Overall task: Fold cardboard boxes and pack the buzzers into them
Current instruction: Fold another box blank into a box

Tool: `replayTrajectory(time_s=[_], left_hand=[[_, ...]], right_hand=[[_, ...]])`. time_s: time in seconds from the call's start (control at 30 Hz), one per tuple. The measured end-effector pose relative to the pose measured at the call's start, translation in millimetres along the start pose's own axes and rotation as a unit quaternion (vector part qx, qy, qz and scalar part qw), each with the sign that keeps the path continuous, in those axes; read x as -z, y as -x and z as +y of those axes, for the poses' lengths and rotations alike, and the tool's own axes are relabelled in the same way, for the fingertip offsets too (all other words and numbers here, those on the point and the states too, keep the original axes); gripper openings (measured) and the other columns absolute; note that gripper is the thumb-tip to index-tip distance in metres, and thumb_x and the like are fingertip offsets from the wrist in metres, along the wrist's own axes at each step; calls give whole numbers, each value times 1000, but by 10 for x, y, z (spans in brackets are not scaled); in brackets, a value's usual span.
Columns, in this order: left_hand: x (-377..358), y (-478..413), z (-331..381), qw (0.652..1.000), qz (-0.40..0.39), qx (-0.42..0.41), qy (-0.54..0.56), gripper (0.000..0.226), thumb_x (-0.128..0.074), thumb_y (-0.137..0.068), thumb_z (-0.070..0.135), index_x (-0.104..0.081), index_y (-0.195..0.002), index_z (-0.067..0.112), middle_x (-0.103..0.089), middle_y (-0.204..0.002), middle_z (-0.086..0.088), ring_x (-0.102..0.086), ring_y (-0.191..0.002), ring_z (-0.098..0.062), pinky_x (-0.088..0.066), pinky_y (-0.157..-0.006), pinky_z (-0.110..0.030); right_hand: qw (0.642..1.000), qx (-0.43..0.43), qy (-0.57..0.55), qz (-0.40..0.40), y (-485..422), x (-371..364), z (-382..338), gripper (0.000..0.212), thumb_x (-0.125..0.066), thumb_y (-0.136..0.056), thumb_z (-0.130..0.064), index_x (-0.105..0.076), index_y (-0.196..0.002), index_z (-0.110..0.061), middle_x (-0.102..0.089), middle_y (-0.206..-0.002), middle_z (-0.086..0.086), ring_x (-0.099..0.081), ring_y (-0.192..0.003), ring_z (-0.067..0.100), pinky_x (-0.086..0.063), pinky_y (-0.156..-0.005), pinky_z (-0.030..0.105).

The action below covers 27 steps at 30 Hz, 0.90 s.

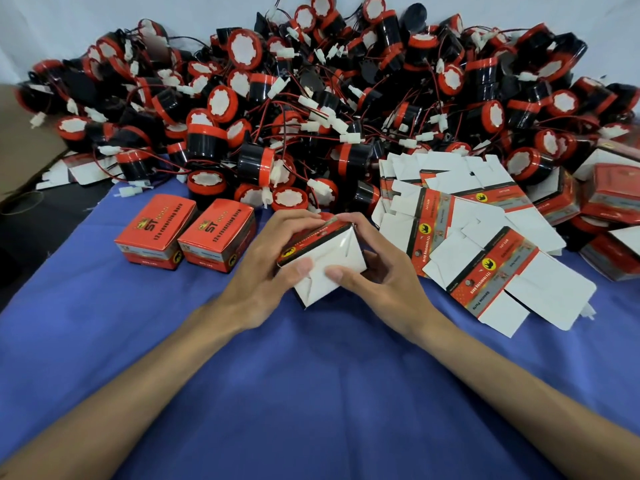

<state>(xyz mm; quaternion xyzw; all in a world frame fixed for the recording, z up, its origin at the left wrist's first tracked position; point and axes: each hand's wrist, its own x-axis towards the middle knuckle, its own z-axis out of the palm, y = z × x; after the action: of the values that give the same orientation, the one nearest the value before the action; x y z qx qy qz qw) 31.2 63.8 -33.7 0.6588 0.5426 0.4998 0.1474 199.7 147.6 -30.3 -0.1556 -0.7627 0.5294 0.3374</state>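
1. The box [329, 252] is at the centre of the frame, held just above the blue cloth [311, 375], with its white end flaps facing the camera.
2. The left hand [273, 258] grips it, fingers curled over the red top and thumb pressed on the left flap.
3. The right hand [377, 268] grips the other side, fingers wrapped round the right wall and thumb pushing down on the lower flap.
4. Whether a buzzer is already inside cannot be told; the flaps hide it.
5. The box looks like thin glossy card: light, stiff only along its creases, easy to dent and a little slippery. It is best held by its corners and edges, with the thumbs pressing near the fold lines.
6. The buzzers [311, 98] are heaped across the upper half of the frame. They are hard round plastic bodies with thin wires and white plugs tangled together. One should be lifted by its body, not its wire.
7. Two closed boxes [156, 230] stand left of the hands, touching each other.
8. Flat blanks [485, 237] lie fanned out at the right, overlapping.
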Motion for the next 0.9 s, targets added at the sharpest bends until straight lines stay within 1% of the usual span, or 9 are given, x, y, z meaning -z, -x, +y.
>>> replayTrajectory(time_s=[0.1, 0.23, 0.33, 0.47, 0.57, 0.67, 0.73, 0.8, 0.9], left_hand=[[-30, 10, 4, 999, 6, -14, -46, 60, -60, -83, 45, -51, -128, 7, -47, -131, -6, -47, -125, -13, -39, -102, -22], [-38, 5, 21, 998, 12, -17, -56, 57, -61, -82, 39, -51, -127, 7, -47, -130, -6, -47, -123, -8, -37, -101, -17], [-26, 8, 19, 999, 7, -6, -42, 59, -59, -81, 39, -51, -128, 4, -46, -131, -6, -46, -124, -12, -37, -101, -19], [-26, 8, 10, 999, 9, -15, -52, 56, -60, -80, 36, -51, -127, 5, -46, -131, -6, -46, -125, -11, -36, -103, -19], [-36, 9, 1, 998, 11, -21, -59, 54, -60, -81, 33, -51, -127, 6, -46, -131, -7, -46, -125, -13, -37, -104, -22], [-37, 10, -8, 998, 12, -23, -56, 53, -60, -81, 31, -51, -128, 7, -46, -131, -7, -46, -125, -13, -37, -104, -22], [-39, 8, -14, 998, 12, -25, -56, 53, -61, -81, 31, -50, -128, 8, -46, -131, -7, -47, -125, -14, -38, -103, -21], [-48, 7, -8, 998, 11, -25, -56, 52, -61, -81, 29, -50, -128, 9, -46, -131, -7, -46, -126, -14, -38, -104, -22], [-58, 7, 0, 998, 15, -28, -60, 52, -62, -81, 27, -52, -127, 5, -47, -130, -8, -46, -126, -15, -37, -105, -22]], right_hand=[[1000, 9, 2, 8, -2, 7, 25, 52, -69, -87, -17, -48, -133, -27, -66, -113, -9, -64, -102, 18, -54, -89, 32], [1000, -2, -10, 6, 0, 13, 43, 54, -65, -89, -17, -45, -135, -36, -66, -115, -16, -63, -108, 7, -49, -90, 20], [1000, -8, -16, 5, 3, 26, 55, 50, -59, -91, -16, -45, -135, -34, -67, -110, -16, -62, -100, 3, -47, -86, 18], [1000, 5, 15, 11, 6, 17, 63, 50, -60, -91, -16, -46, -137, -29, -67, -119, -7, -62, -112, 12, -50, -97, 32], [999, 21, 41, 22, 6, 13, 72, 51, -61, -90, -15, -46, -137, -30, -67, -121, -6, -62, -112, 8, -49, -95, 27], [997, 31, 64, 29, 6, 13, 91, 53, -63, -91, -12, -46, -138, -28, -68, -112, -15, -64, -99, -1, -46, -87, 16], [996, 33, 76, 34, 4, 13, 110, 53, -64, -90, -12, -46, -138, -28, -67, -98, -23, -60, -80, -4, -45, -78, 12], [994, 39, 93, 41, -2, 17, 129, 53, -64, -90, -12, -48, -138, -29, -63, -79, -25, -46, -61, -1, -42, -66, 13], [991, 47, 116, 49, -8, 22, 134, 53, -65, -90, -11, -48, -138, -29, -57, -68, -21, -37, -57, 10, -40, -60, 18]])
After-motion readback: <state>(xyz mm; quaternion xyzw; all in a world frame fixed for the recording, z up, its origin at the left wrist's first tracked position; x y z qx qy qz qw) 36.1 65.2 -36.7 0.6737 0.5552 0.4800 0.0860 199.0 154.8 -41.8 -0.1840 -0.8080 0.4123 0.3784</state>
